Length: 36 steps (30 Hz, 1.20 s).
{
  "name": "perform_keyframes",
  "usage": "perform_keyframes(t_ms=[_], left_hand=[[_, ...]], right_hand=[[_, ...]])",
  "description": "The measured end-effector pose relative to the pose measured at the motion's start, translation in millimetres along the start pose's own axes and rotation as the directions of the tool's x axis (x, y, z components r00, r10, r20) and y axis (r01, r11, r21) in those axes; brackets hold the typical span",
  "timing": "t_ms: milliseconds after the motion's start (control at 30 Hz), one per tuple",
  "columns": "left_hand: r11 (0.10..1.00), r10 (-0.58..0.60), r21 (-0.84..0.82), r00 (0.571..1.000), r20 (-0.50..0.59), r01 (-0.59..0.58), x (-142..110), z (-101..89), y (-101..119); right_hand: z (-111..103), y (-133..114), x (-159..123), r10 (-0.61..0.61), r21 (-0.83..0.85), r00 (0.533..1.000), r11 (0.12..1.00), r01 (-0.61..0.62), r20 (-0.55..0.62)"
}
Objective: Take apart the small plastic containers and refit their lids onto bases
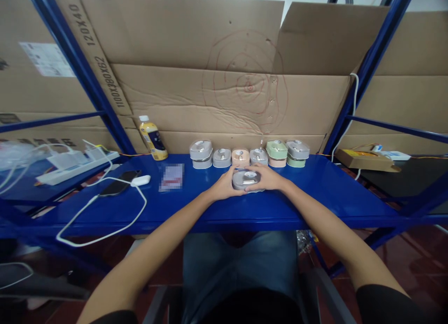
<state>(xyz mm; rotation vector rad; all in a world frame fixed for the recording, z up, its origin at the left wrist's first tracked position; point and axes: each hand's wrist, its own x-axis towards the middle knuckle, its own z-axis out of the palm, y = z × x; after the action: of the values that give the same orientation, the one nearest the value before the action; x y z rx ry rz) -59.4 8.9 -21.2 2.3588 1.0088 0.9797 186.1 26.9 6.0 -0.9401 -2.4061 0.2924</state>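
Observation:
My left hand (222, 186) and my right hand (264, 177) grip a small grey lidded plastic container (246, 179) from both sides, just above the blue steel shelf (308, 193). Its lid has a round clasp on top, and my fingers hide its lower part. Directly behind my hands, a row of similar containers lines the shelf's back edge: a grey stacked pair (201, 154), a single grey one (221, 158), a peach one (240, 157), another grey one (259, 156), a green-on-peach stack (276, 152) and a grey-on-green stack (297, 152).
To the left on the shelf lie a yellow bottle (153, 140), a blurred card (171, 177), a black phone (119, 182) with a white cable (101, 217), and a white power strip (79, 168). Cardboard sheets (196, 105) stand behind the shelf.

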Motion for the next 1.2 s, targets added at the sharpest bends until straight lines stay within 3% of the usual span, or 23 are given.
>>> perform_keyframes(t_ms=[333,533,667,733,800,867,933,1000,1067,1200], left_hand=[[0.992,0.11,0.06,0.994,-0.011,-0.109,1,-3.9,-4],[0.991,0.083,0.107,0.997,0.001,-0.082,-2,-9.1,-9],[0.991,0.073,0.12,0.995,-0.075,-0.063,-3,-19.1,-5],[0.991,0.059,0.129,0.984,-0.171,-0.037,3,-22.7,-3],[0.988,0.024,0.153,0.952,-0.306,0.024,16,-22.3,2],[0.973,-0.049,0.184,0.9,-0.434,0.142,37,-16.6,10],[0.934,-0.162,0.208,0.865,-0.475,0.289,64,-5.9,21],[0.888,-0.251,0.235,0.844,-0.473,0.395,93,8.2,32],[0.835,-0.312,0.277,0.822,-0.476,0.476,119,23.5,42],[0.735,-0.377,0.367,0.793,-0.478,0.57,154,52.7,54]], right_hand=[[12,12,1,-0.079,0.117,0.997,0.99,0.082,-0.027],[21,22,0,-0.087,0.13,0.995,0.987,0.092,-0.039],[18,28,1,-0.026,0.119,0.996,0.992,0.036,-0.089],[9,29,3,0.021,0.145,0.983,0.989,0.006,-0.185],[-5,29,3,0.08,0.169,0.933,0.985,-0.021,-0.352],[-22,30,3,0.136,0.179,0.834,0.983,-0.046,-0.534],[-38,34,1,0.184,0.189,0.721,0.979,-0.074,-0.668],[-48,40,-1,0.228,0.21,0.639,0.972,-0.105,-0.735],[-52,47,-3,0.258,0.222,0.603,0.966,-0.136,-0.755],[-51,52,-3,0.254,0.187,0.617,0.967,-0.173,-0.745]])
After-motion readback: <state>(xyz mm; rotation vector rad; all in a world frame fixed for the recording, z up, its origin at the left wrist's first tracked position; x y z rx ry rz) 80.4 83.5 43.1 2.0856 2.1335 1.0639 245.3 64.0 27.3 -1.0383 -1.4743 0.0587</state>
